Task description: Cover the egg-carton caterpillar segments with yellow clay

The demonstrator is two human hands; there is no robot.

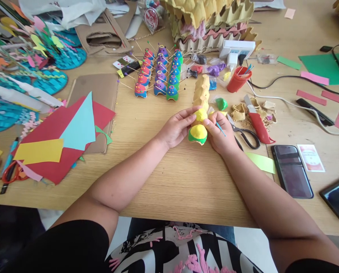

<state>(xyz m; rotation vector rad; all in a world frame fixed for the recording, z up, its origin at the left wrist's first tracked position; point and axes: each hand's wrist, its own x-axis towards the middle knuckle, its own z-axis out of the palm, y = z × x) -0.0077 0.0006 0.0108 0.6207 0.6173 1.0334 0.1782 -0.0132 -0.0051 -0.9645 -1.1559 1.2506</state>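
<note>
- At the left, red paper (pixel 46 129) is spread partly over brown cardboard (pixel 81 81), well apart from the handwork.
- Left of centre, three rows of coloured bumps (pixel 160 70) are lined up on the table (pixel 141 170), stuck with long pins.
- At centre, the near end of a carton strip (pixel 198 133) is steadied by the left hand (pixel 176 129), its thumb and forefinger pinched at the side of the farther yellow bump (pixel 200 114). A light hold is best kept low, so that the soft-looking coat is not dented.
- The nearest bump is capped in yellow above a scalloped green edge. Clean work here seems to call for thin, even pressing, with the seam smoothed outward from the crown.
- Beyond, bare bumps (pixel 201 91) are seen; whether they are joined to the held piece cannot be told.
- Right of centre, the strip is met by the right thumb, while a blue stick (pixel 220 129) is gripped among the fingers of the right hand (pixel 223 135). Its tip is best angled away from the yellow surface.
- Farther right, scissors (pixel 237 129) and a red-handled knife (pixel 259 126) are left lying near the wrist; elbow room is best minded.
</note>
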